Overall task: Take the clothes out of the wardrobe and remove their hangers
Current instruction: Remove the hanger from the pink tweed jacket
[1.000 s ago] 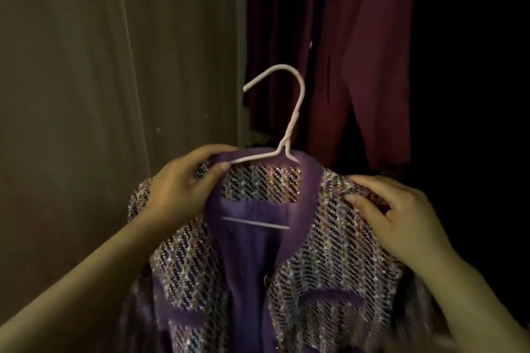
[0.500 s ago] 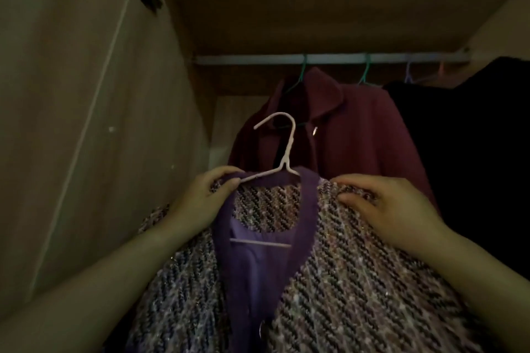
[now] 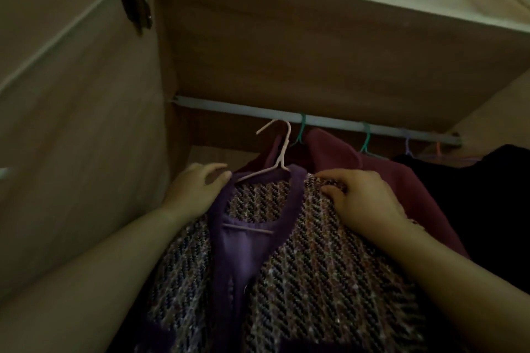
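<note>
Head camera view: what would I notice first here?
A purple tweed jacket fills the lower middle, held at its shoulders by the left hand and the right hand. A white hanger sticks up from its collar. Behind it, a maroon coat hangs from the wardrobe rail on a green hanger.

Dim light, wood-grain wardrobe panels, grey rail, metal hinge upper left.

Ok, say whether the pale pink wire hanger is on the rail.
Off. The hanger has its hook just under the grey metal rail, not over it.
</note>
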Motion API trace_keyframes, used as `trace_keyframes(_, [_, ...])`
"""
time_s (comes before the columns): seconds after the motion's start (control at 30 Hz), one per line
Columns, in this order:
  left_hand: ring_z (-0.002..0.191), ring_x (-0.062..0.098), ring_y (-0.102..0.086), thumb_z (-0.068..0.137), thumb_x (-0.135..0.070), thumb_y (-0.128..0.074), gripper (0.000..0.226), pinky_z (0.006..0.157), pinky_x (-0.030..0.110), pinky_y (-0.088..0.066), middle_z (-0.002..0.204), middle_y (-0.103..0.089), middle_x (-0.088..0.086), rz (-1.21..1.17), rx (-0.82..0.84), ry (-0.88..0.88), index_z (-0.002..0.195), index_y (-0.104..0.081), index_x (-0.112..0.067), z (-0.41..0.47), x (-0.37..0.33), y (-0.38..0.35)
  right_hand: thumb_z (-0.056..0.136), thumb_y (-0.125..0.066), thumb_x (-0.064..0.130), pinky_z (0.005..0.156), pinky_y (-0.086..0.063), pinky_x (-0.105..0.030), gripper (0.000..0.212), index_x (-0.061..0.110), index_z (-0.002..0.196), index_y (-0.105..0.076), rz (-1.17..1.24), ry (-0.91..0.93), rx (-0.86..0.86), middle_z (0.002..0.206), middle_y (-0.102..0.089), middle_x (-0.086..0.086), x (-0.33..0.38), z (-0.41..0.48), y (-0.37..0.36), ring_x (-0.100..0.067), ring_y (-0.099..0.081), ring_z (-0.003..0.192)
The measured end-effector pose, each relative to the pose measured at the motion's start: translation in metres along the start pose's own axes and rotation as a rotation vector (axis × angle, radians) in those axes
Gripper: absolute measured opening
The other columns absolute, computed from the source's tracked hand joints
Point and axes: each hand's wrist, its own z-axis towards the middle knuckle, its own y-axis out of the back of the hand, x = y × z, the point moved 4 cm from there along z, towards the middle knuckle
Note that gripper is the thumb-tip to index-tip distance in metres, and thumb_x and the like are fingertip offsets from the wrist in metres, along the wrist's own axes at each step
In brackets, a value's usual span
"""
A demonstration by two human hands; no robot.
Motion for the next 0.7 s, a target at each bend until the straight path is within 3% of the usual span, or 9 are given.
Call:
trace_keyframes(0.07, [0.115,0.028,-0.054,0.083,-0.064,-0.044,0.059,0.100,0.040,-0.042,0.124,-0.056,0.014,-0.023,-0.008,0.086,0.126,-0.057,-0.026,0.027,0.007,0.001,0.092,-0.052,0.034,0.076,-0.051,-0.033,0.023,0.047,0.109,-0.061,-0.053,-0.010,-0.001,0.102,-0.067,0.007,0.001,0.036,-0.002,-0.019,-0.061,0.093])
trace_keyframes(0.13, [0.120,0.028,-0.050,0.090,-0.057,-0.044,0.052,0.101,0.037,-0.040,0.132,-0.052,0.014,-0.013,0.000,0.118,0.130,-0.053,-0.025,0.051,0.013,0.002,0.092,-0.052,0.034,0.074,-0.052,-0.033,0.024,0.044,0.112,-0.061,-0.100,-0.019,-0.003,0.104,-0.066,0.003,0.002,0.071,-0.003,-0.020,-0.060,0.092])
trace_keyframes(0.3, [0.117,0.027,-0.050,0.094,-0.050,-0.038,0.046,0.094,0.033,-0.039,0.127,-0.052,0.011,0.096,-0.039,0.086,0.131,-0.051,-0.026,0.071,0.015,-0.002,0.092,-0.052,0.026,0.071,-0.055,-0.036,0.024,0.040,0.106,-0.065,-0.129,-0.045,-0.044,0.099,-0.066,0.000,0.005,0.124,-0.008,-0.022,-0.061,0.083])
trace_keyframes(0.4, [0.112,0.026,-0.053,0.092,-0.051,-0.038,0.048,0.091,0.031,-0.041,0.126,-0.054,0.012,0.147,-0.006,0.045,0.130,-0.052,-0.026,0.063,0.024,-0.019,0.091,-0.052,0.021,0.074,-0.054,-0.037,0.026,0.037,0.104,-0.066,-0.156,-0.063,-0.019,0.103,-0.064,-0.002,0.009,0.137,-0.025,-0.024,-0.061,0.088])
trace_keyframes(0.53, [0.119,0.025,-0.047,0.093,-0.049,-0.038,0.047,0.092,0.027,-0.036,0.132,-0.048,0.011,0.198,0.022,0.028,0.134,-0.047,-0.028,0.046,0.037,-0.035,0.091,-0.050,0.018,0.074,-0.053,-0.037,0.025,0.033,0.105,-0.065,-0.138,-0.018,0.059,0.106,-0.060,-0.003,0.025,0.137,-0.054,-0.025,-0.059,0.093])
trace_keyframes(0.7, [0.125,0.022,-0.042,0.089,-0.053,-0.032,0.053,0.100,0.032,-0.034,0.138,-0.043,0.007,0.070,-0.031,0.056,0.133,-0.046,-0.028,0.025,0.044,-0.028,0.095,-0.046,0.018,0.064,-0.044,-0.032,0.024,0.025,0.110,-0.063,-0.226,0.042,-0.040,0.102,-0.062,-0.004,0.038,0.120,-0.059,-0.025,-0.059,0.090])
